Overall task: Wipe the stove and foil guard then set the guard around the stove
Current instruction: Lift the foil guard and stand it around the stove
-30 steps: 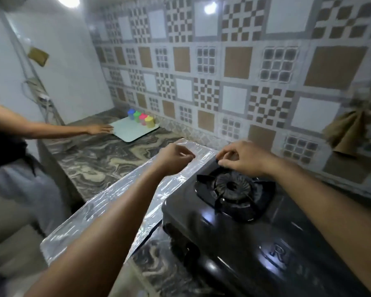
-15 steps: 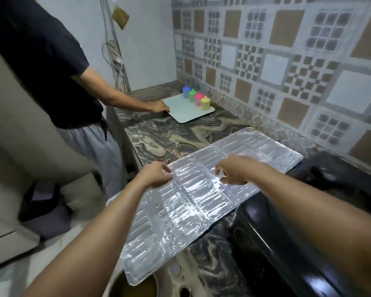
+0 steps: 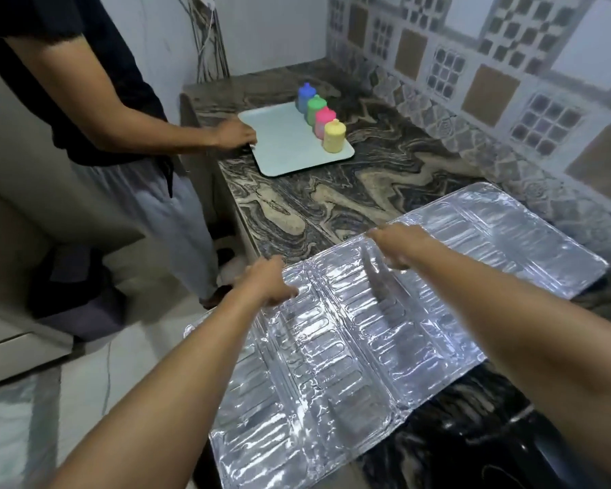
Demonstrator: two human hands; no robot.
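Note:
The silver foil guard (image 3: 350,347) lies spread out nearly flat over the marble counter's front edge, its embossed panels facing up. My left hand (image 3: 267,282) grips its left edge and my right hand (image 3: 397,247) grips its far edge near the middle. The black stove (image 3: 501,450) shows only as a dark glossy patch at the lower right, partly under the foil and my right arm. No cloth is visible.
Another person stands at the left with a hand (image 3: 235,134) on a pale tray (image 3: 286,150) that carries several coloured bottles (image 3: 320,121). Marble counter (image 3: 332,192) lies between tray and foil. The patterned tiled wall (image 3: 491,82) runs along the right.
The foil guard came off the stove's side and now lies open and flat over the counter edge. My view swung left and down; both hands shifted to the foil's far and left edges.

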